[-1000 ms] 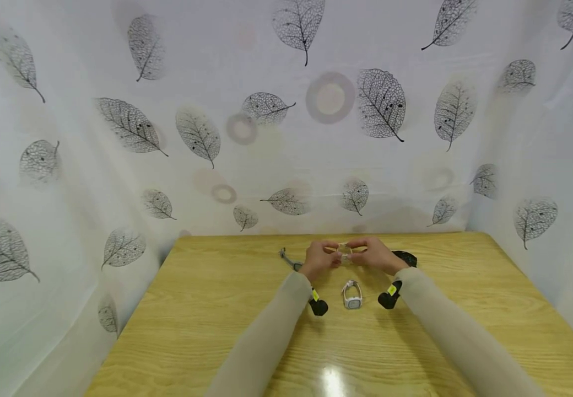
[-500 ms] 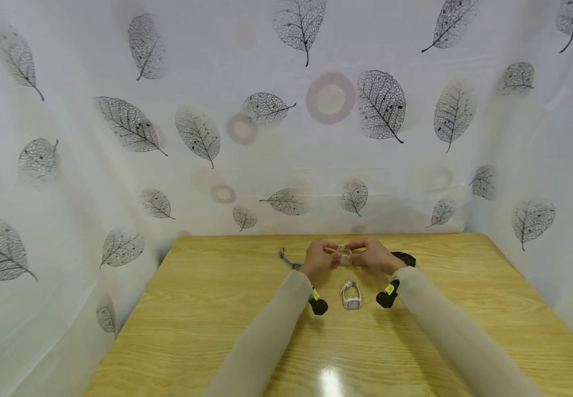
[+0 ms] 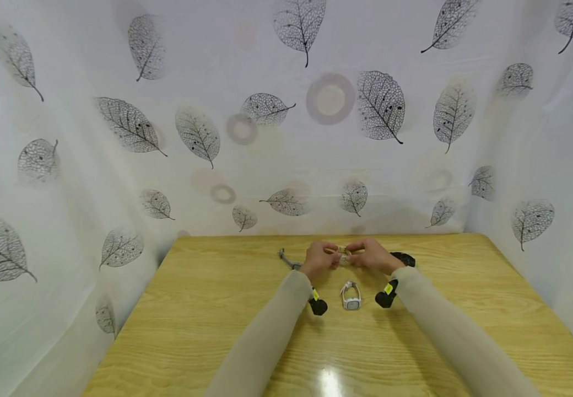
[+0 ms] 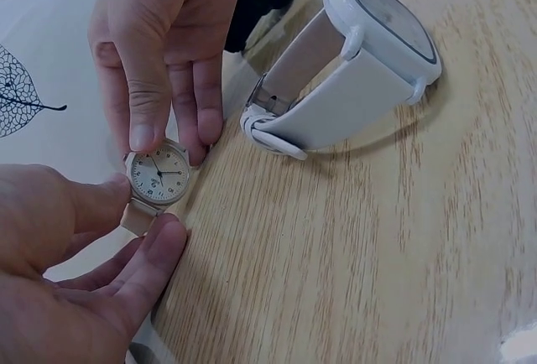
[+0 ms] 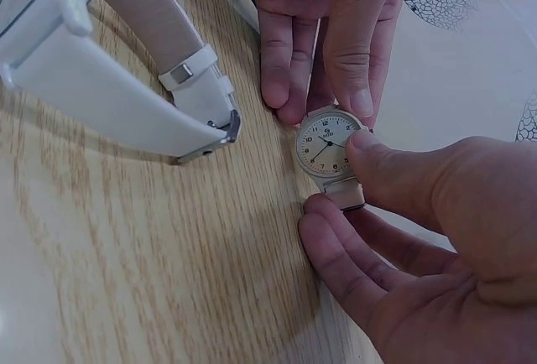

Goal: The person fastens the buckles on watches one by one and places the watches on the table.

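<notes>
Near the table's far edge, both hands hold a small wristwatch (image 4: 161, 175) with a round cream dial and a pale strap. My left hand (image 3: 318, 258) pinches its left side between thumb and fingers. From the other side, the thumb and fingers of my right hand (image 3: 372, 255) pinch it too. The dial faces back toward me, and fingers cover parts of the case and strap. A larger white wristwatch (image 3: 351, 303), its strap buckled in a loop, sits on the table nearer to me, between the forearms.
A grey watch (image 3: 288, 261) lies left of the left hand, partly hidden by it. Behind the right wrist is a black object (image 3: 405, 258), partly covered. Dark wrist-worn devices hang under both wrists. A leaf-print curtain (image 3: 286, 165) encloses the back and sides of the wooden table (image 3: 192, 320).
Both hands stay almost in place, holding the small wristwatch throughout. Its loop appears slightly more tilted between the fingers. The white wristwatch has not moved on the table.
</notes>
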Tool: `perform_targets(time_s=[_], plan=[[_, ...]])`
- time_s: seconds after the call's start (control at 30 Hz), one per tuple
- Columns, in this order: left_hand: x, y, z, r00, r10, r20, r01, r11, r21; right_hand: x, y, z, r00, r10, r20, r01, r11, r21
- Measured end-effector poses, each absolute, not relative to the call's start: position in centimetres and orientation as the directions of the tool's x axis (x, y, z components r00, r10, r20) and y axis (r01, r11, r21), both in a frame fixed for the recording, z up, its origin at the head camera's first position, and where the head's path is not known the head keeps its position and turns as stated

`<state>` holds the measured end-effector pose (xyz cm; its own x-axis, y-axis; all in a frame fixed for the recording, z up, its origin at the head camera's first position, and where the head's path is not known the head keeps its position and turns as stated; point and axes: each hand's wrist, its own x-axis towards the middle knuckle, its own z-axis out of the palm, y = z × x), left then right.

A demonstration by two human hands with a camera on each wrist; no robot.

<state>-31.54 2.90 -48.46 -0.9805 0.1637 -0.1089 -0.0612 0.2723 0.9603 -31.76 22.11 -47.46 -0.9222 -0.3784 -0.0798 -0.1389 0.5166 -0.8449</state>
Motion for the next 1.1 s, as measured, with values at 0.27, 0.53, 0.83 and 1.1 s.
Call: perform_targets(time_s=[0.27, 0.53, 0.83, 1.1], plan=[[-31.5, 2.9, -48.6, -0.981, 0.175, -0.079, -0.019, 0.320, 0.947, -31.9, 22.1, -47.6, -0.926, -0.367, -0.085, -0.124, 0.511, -0.850], [-31.5, 3.1, -49.1, -0.982, 0.180, -0.058, 0.008, 0.348, 0.937, -31.9, 22.3, -47.6, -0.925, -0.371, -0.083, -0.128, 0.508, -0.852], [-31.7, 2.9, -49.0, -0.979, 0.185, -0.081, -0.015, 0.337, 0.941, -31.6, 22.2, -47.3, -0.926, -0.369, -0.083, -0.131, 0.519, -0.845], [-32.3, 2.1, -49.1, -0.978, 0.196, -0.074, -0.006, 0.328, 0.945, -31.4, 22.1, -46.8, -0.927, -0.358, -0.110, -0.098, 0.515, -0.851]])
